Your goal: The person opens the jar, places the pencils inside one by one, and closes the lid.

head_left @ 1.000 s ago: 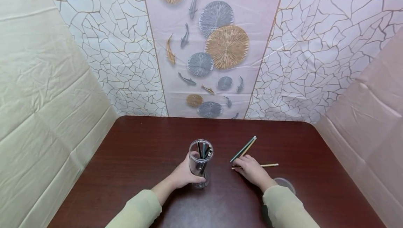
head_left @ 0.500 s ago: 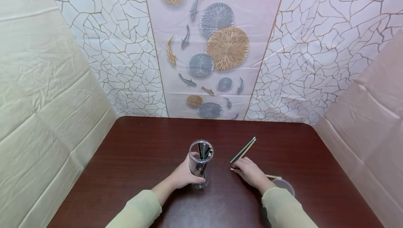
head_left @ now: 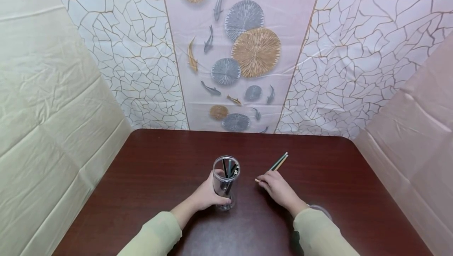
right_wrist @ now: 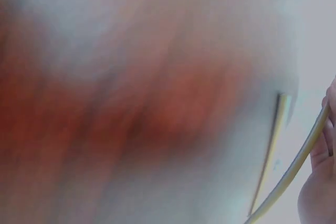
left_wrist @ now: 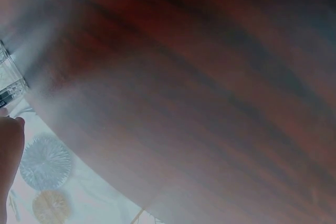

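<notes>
Head: the left hand point(head_left: 205, 196) grips the tall, clear cup point(head_left: 221, 187) holding dark, slim pencils point(head_left: 229, 168), seemingly bracing it upright on the red-brown wooden table point(head_left: 166, 161). Left wrist: little of the cup shows. Right wrist: the right hand point(right_wrist: 319, 184) pinches a slim, yellow pencil point(right_wrist: 293, 171).

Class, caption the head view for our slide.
Left hand grips a clear cup of pencils; right hand holds another pencil, two more close by.

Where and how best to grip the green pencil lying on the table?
Probably pinch the green pencil across its exposed shaft, coming from above-left: a yellow pencil lies close along its right, and the right hand hides its near end.
</notes>
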`<state>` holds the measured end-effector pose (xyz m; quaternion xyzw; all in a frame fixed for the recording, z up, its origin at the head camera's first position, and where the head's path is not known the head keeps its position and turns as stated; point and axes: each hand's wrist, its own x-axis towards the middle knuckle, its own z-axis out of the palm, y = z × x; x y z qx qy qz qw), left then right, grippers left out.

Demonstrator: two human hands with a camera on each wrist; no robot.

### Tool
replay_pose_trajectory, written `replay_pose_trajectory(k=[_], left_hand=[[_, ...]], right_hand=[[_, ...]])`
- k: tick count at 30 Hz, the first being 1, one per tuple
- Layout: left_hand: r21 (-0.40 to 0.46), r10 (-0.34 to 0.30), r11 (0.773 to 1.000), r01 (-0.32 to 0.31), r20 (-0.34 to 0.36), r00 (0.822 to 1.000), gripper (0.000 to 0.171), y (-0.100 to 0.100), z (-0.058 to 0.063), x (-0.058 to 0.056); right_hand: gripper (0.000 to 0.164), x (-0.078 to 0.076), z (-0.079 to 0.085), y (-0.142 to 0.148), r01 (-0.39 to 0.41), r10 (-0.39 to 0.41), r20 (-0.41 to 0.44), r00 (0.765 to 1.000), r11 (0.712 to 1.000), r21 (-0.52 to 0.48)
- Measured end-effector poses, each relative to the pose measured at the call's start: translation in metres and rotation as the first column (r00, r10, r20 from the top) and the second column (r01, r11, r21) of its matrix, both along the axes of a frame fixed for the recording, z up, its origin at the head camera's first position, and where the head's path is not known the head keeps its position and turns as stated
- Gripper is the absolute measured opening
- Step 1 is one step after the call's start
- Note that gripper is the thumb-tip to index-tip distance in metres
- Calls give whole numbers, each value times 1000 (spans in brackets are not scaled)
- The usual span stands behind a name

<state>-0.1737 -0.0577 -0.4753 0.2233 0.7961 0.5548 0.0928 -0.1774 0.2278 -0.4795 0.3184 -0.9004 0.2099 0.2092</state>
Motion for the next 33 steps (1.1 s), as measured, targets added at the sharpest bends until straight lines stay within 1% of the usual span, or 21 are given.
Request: replay_pose_trajectory(k=[3,6,10,14,16,17,18,19,20,21,22,23,25,26,27,28,29,30,31,32,33], left_hand=[[5,-3,1000,3,2,1000,89,0,0,0],[1,-1,1000,1,2,1000,89,0,0,0],[-5,-4,1000,4,5,1000,89,0,2,0],[-11,-8,1000,8,2,1000,89,0,2,0],[-7,-8,1000,8,4,1000,88,0,2,0],[-7,-6,1000,6,3,1000,88,0,2,0],[-8,-4,1000,4,2,1000,88,0,2,0],[-9,-3,1000,3,0,1000,88,0,2,-1],[-9,-2,1000,2,0,1000,88,0,2,-1],[-7,-3,1000,3,1,1000,88,0,2,0],[-11,-3,1000,3,-1,1000,88,0,2,0],[-13,-4,1000,4,-5,1000,88,0,2,0],[-19,-4,1000,4,-10,1000,88,0,2,0],[-21,-4,1000,4,-10,1000,88,0,2,0],[-24,-2,1000,2,-12,1000,88,0,2,0],[-27,-1,1000,0,-12,1000,88,0,2,0],[-28,2,1000,-2,-12,1000,88,0,2,1],[-29,3,1000,-3,-11,1000,89,0,2,1],[-27,2,1000,-2,-15,1000,88,0,2,1],[-30,3,1000,-4,-17,1000,88,-1,2,1],[-29,3,1000,-4,-22,1000,88,-1,2,1]], right_hand=[[14,1,9,-5,9,-9,-14,1000,999,-32],[13,3,22,-11,48,-45,30,999,995,-92],[13,7,40,-19,109,-90,90,992,966,-236],[10,13,64,-26,178,-123,159,980,898,-401],[8,16,78,-30,226,-133,220,966,849,-478],[8,18,85,-32,244,-121,258,959,814,-528],[8,19,93,-34,262,-104,291,951,771,-581],[8,20,100,-36,275,-83,313,946,719,-639],[6,21,107,-37,283,-56,328,943,652,-703],[3,22,114,-39,279,-14,330,944,568,-775],[3,23,121,-40,262,37,314,949,465,-846],[6,24,127,-42,230,92,277,956,350,-908],[10,25,140,-43,144,186,164,969,117,-983],[11,26,146,-44,96,228,95,969,4,-995],[11,26,151,-45,56,258,30,966,-92,-994],[9,27,156,-45,22,281,-29,959,-177,-984],[6,27,160,-45,1,296,-75,952,-247,-969],[4,28,163,-46,-11,300,-106,948,-301,-953],[3,28,166,-46,-16,298,-125,946,-343,-939],[3,28,169,-47,-14,294,-134,946,-376,-927],[4,27,170,-48,-8,287,-133,949,-399,-917]])
